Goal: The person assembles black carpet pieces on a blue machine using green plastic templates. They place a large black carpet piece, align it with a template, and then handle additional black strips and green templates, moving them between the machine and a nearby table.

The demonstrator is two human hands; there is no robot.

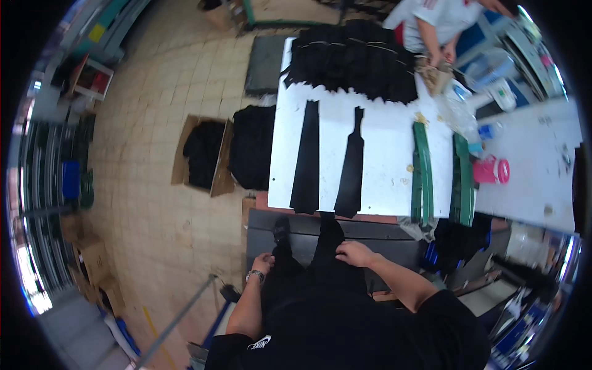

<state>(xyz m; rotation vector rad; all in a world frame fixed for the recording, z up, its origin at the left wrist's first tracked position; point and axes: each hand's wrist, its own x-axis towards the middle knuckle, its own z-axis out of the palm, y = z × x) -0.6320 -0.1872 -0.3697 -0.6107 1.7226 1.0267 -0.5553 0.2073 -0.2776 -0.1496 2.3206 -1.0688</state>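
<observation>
My left hand (pixel 263 263), a watch on its wrist, hangs beside my black-clad left leg with its fingers curled. Near the right thigh, my right hand (pixel 353 253) is closed, its fingertips against the black trousers (pixel 327 246); whether either hand holds anything is hidden. Beyond my knees stands a white table (pixel 382 135). Two long black fabric pieces lie flat on it: a tapering one (pixel 306 160) at left and one with a narrow stepped end (pixel 351 163) to its right. Farther back, bundles of black fabric pieces (pixel 351 58) are tied with light string.
Two green trays (pixel 422 172) (pixel 462 179) lie at the table's right, near a pink jug (pixel 491 169). At the far right corner, a co-worker (pixel 435 28) handles brownish material. Left of the table stand a carton of black cloth (pixel 206 154) and a black heap (pixel 253 145).
</observation>
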